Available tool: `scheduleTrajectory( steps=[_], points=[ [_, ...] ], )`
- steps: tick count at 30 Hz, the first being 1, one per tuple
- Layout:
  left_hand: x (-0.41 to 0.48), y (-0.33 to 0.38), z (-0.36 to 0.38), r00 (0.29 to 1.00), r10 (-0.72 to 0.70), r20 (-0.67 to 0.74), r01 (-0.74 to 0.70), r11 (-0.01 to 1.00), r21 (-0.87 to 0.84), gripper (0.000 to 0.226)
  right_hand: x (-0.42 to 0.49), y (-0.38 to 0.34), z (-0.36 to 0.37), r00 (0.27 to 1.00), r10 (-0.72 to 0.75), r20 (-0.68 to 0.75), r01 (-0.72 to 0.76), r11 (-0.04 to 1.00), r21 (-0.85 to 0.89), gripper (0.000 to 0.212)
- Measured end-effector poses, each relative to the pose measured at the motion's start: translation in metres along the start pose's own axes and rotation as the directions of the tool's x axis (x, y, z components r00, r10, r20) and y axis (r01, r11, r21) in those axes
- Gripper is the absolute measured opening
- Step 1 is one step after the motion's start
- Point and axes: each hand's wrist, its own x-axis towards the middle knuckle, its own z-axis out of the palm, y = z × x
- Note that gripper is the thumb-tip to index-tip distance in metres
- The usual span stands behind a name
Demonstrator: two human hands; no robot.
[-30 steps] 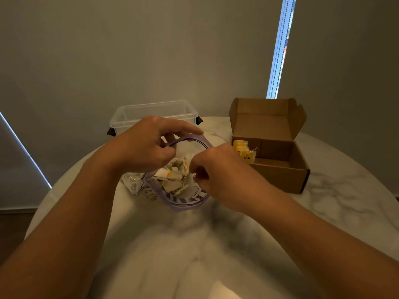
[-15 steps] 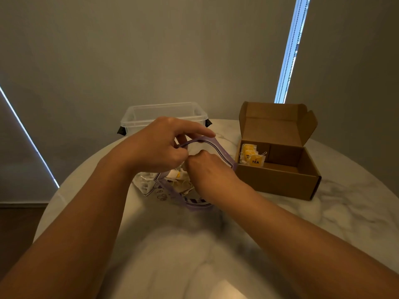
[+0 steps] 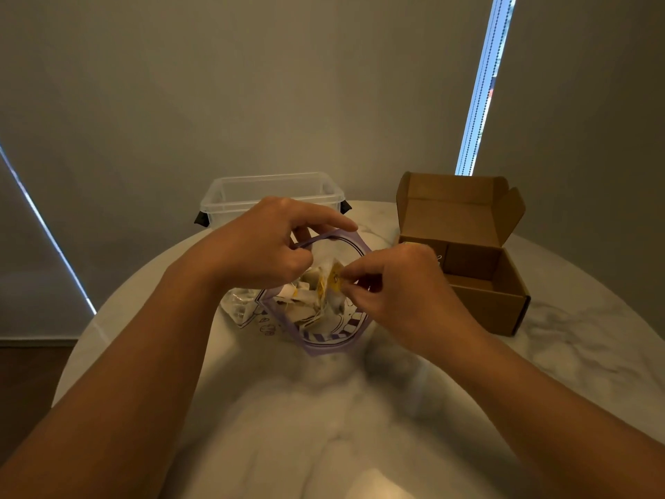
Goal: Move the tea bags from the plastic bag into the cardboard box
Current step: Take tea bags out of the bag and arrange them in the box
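The right hand (image 3: 403,286) pinches a small tea bag with a yellow paper tag (image 3: 333,280) between thumb and fingertips, just at the mouth of the clear plastic bag with a purple zip rim (image 3: 324,342). From this pinch the open brown cardboard box (image 3: 485,304) lies near, to the right, its lid standing up on the far side; the right hand is the nearer one. Its knuckles face up. The left hand (image 3: 266,246) grasps the rim's far edge, left of the pinch, holding the mouth open.

My R hand (image 3: 406,293) to box (image 3: 482,307): short clear gap, frame centre-right; top open, lid (image 3: 457,214) upright behind.
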Motion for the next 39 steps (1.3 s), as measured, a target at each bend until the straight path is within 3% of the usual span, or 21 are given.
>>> scheduleTrajectory(
  steps=[3, 8, 12, 15, 19, 25, 33, 39],
  points=[
    [0.0, 0.0, 0.0, 1.0, -0.001, 0.0, 0.001, 1.0, 0.0, 0.065, -0.004, 0.002, -0.01, 0.999, 0.011, -0.043, -0.007, 0.996, 0.094, 0.018],
    [0.001, 0.0, 0.0, 1.0, 0.014, -0.006, -0.014, 1.0, -0.008, 0.063, 0.0, 0.024, -0.053, 0.997, 0.074, 0.03, -0.079, 0.95, 0.303, 0.012],
    [0.001, -0.002, 0.0, 1.0, 0.019, -0.002, -0.019, 0.999, -0.029, 0.067, 0.004, 0.055, -0.091, 0.987, 0.141, -0.074, -0.109, 0.936, 0.335, 0.015],
    [0.001, -0.002, 0.001, 1.0, 0.028, 0.008, -0.028, 0.999, -0.028, 0.07, 0.012, 0.084, -0.107, 0.974, 0.185, -0.129, -0.151, 0.96, 0.235, 0.017],
    [0.001, -0.002, 0.002, 0.999, 0.041, 0.002, -0.041, 0.999, -0.016, 0.073, 0.027, 0.119, -0.103, 0.952, 0.3, -0.069, -0.302, 0.953, -0.018, 0.018],
    [0.002, -0.003, 0.003, 0.998, 0.066, 0.01, -0.065, 0.997, -0.028, 0.075, 0.045, 0.144, -0.082, 0.941, 0.332, 0.065, -0.299, 0.907, -0.298, 0.014],
    [0.002, -0.002, 0.002, 0.998, 0.066, 0.01, -0.065, 0.997, -0.047, 0.066, 0.06, 0.146, -0.06, 0.907, 0.348, 0.235, -0.244, 0.892, -0.38, 0.019],
    [0.001, -0.001, 0.001, 0.999, 0.052, 0.016, -0.051, 0.998, -0.043, 0.065, 0.062, 0.149, -0.058, 0.924, 0.358, 0.136, -0.261, 0.849, -0.459, 0.023]
  ],
)
